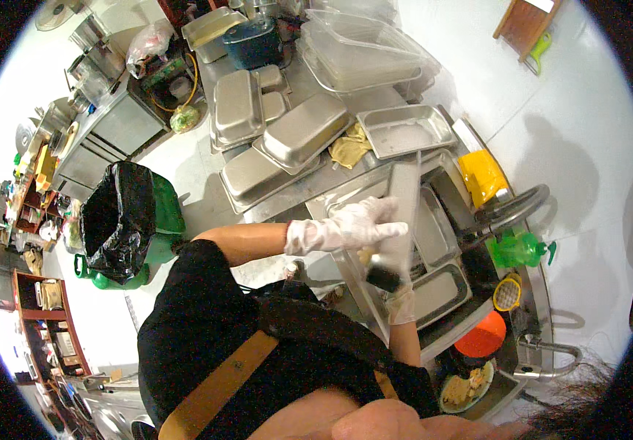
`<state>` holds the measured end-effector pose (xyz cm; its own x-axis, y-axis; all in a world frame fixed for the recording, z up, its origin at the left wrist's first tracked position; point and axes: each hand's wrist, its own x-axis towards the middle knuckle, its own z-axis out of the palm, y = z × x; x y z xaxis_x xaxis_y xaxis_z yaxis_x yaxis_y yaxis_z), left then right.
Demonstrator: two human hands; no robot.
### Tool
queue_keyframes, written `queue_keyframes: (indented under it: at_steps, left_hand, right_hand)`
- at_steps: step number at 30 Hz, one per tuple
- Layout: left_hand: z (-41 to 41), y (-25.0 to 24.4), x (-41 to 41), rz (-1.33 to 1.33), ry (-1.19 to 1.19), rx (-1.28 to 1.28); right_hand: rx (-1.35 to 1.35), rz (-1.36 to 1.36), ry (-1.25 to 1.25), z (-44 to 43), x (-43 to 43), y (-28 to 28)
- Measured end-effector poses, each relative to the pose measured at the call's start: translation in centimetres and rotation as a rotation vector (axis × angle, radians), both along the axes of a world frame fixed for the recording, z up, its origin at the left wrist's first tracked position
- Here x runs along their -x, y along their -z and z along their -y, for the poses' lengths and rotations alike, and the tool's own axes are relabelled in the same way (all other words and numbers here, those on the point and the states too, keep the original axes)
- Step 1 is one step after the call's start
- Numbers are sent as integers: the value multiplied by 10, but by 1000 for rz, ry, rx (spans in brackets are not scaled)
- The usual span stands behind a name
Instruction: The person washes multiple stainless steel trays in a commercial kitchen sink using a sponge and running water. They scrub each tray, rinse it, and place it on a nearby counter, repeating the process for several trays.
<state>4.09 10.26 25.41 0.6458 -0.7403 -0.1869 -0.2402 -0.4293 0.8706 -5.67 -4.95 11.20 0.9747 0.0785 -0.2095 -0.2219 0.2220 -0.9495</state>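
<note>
A long, narrow metal pan [404,203], blurred, is raised over the sink [448,324]. My left hand [360,224], in a white glove, reaches across with its fingers spread against the pan's side; whether they grip it is unclear. At the pan's lower end is my gloved right hand [401,305], its fingers mostly hidden but apparently holding the pan. A dark patch beside that hand cannot be identified. Under the pan, more metal pans [438,297] lie in the basin. Upturned metal pans [305,132] are piled on the steel counter, near a yellowish cloth [351,146].
A shallow metal pan [407,132] and stacked clear plastic containers [366,55] are beyond the sink. Along its right side are a faucet [514,212], a green bottle [517,249], a yellow-rimmed strainer [507,292] and an orange bowl [480,334]. A black-lined bin [118,220] stands left.
</note>
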Motion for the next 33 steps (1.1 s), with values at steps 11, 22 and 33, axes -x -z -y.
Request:
queue_keyframes:
  at_steps: [11,22,33]
  left_hand:
    - [-149,-21,-91,563,-566,573]
    - [-234,51,-197,-818,-630,1035]
    - [-214,120,-290,-502,-965,827]
  right_hand:
    - [-101,113,-229,-110,-106,-32]
    - [-1201,-295,-540,-258,-252,-30]
    - [265,34,885,-109,-246,21]
